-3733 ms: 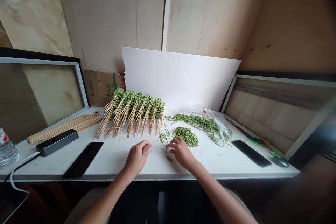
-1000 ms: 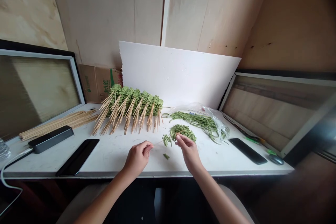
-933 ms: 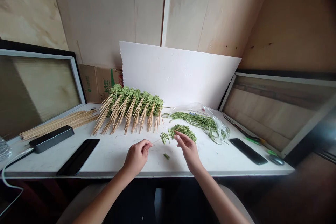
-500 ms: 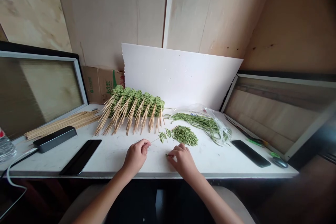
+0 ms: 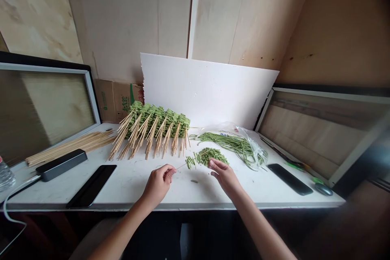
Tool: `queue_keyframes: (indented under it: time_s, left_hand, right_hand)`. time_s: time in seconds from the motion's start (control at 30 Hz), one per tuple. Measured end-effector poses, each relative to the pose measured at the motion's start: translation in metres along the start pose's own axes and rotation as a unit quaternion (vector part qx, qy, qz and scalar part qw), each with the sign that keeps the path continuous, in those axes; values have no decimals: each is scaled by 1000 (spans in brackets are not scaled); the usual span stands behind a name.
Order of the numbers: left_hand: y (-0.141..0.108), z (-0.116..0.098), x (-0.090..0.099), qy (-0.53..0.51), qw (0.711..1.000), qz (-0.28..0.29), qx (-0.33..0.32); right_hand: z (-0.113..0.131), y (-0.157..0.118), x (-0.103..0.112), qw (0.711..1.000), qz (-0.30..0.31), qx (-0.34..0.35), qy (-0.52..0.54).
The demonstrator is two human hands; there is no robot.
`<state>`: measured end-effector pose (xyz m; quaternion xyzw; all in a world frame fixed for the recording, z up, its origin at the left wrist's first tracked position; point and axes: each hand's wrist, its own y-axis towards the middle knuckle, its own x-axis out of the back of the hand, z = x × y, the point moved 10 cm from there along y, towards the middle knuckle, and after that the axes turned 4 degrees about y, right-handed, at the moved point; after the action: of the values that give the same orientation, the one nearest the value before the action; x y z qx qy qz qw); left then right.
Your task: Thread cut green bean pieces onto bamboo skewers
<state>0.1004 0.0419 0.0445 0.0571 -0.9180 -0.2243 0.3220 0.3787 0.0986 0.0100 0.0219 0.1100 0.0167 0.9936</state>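
On the white table [image 5: 128,183], the left hand [image 5: 157,183] pinches a stick [image 5: 180,166] threaded with bean pieces [image 5: 190,162]. The right hand [image 5: 227,178], fingers curled, is near the bean pile [image 5: 215,153] to the right; whether it grips anything, I cannot tell.

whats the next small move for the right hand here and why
Probably bring the right hand toward the far end of the skewer, to add one more to the threaded bean pieces. The left hand pinches the skewer with those pieces farther along it, and the right hand's fingers show at the near edge of the pile of cut beans. I can't tell whether they hold anything.
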Motion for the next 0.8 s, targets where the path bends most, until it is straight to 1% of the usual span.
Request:
queue_keyframes:
  time_s: [0.1, 0.23, 0.33, 0.4, 0.53, 0.8]
  left_hand:
    - [-2, -5, -5, -9, 1000, 15, -6]
    - [-4, -6, -11, -12, 999, 36, -5]
    - [-5, -5, -13, -9, 999, 44, -3]
    - [-5, -4, -13, -6, 999, 44, -2]
    - [-4, -3, -12, -5, 999, 39, -2]
    - [-5, 0, -12, 5, 999, 36, -6]
  right_hand:
    - [3, 2, 4, 996, -8, -13, 83]
    - [12, 0, -2, 990, 13, 2, 140]
    - [15, -3, -7, 989, 30, 10, 143]
    - [14, -3, -9, 989, 33, 4, 144]
    - [12, -4, -8, 988, 27, -4, 150]
    - [15, -7, -8, 994, 21, 6, 111]
